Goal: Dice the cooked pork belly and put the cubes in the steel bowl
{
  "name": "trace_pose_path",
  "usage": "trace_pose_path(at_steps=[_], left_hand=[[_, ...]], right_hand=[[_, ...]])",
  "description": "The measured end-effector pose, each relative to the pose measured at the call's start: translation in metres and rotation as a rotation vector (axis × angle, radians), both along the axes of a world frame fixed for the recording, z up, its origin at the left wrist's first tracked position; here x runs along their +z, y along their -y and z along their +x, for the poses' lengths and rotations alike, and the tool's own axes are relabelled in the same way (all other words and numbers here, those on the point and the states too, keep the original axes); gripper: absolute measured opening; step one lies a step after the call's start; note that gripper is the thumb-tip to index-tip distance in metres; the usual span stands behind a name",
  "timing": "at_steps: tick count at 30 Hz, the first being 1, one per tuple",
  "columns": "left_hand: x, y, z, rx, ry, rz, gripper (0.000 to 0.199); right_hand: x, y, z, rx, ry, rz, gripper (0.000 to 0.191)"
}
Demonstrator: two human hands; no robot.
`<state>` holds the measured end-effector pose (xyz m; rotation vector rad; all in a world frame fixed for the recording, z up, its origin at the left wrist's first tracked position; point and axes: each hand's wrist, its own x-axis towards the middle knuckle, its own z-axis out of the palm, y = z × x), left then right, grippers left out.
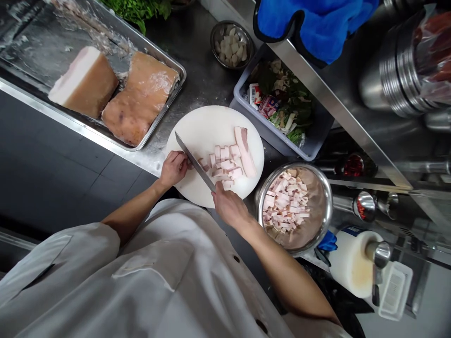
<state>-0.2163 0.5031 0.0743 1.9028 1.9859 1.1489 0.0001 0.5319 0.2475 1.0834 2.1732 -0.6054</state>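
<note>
My right hand [228,203] is wrapped round the handle of a knife [195,162], whose blade slants up and left over a round white cutting board [207,117]. At the board's left edge, my left hand [175,167] has its fingers bent together beside the blade; a bit of meat seems to show at the fingertips, mostly hidden. Right of the blade lie several cut pieces of pale pork [225,164]. A longer uncut strip of pork [245,152] rests to their right. A steel bowl [327,202] right of the board holds many cut pork pieces [285,202].
A metal tray [176,70] with two large pork slabs [141,98] stands at upper left. Behind the board are a small bowl of garlic [231,47] and a grey bin of scraps [243,89]. A steel shelf edge [338,108] crosses the upper right, with a blue cloth [317,28].
</note>
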Motion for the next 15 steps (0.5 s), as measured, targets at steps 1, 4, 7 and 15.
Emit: trace_pose_path(at_steps=[1,4,7,15], left_hand=[[0.0,0.0,0.0,0.001,0.002,-0.003,0.015],[0.0,0.001,-0.001,0.0,0.014,-0.013,0.015],[0.0,0.001,0.0,0.005,0.043,-0.034,0.013],[0.011,0.0,-0.008,0.001,0.164,-0.152,0.013]], right_hand=[[-0.001,-0.003,-0.002,0.0,-0.004,0.002,0.025],[-0.009,-0.006,-0.009,-0.004,-0.01,0.004,0.027],[-0.029,-0.004,-0.019,-0.003,-0.009,0.02,0.029],[-0.086,-0.03,-0.025,-0.103,-0.221,0.116,0.036]])
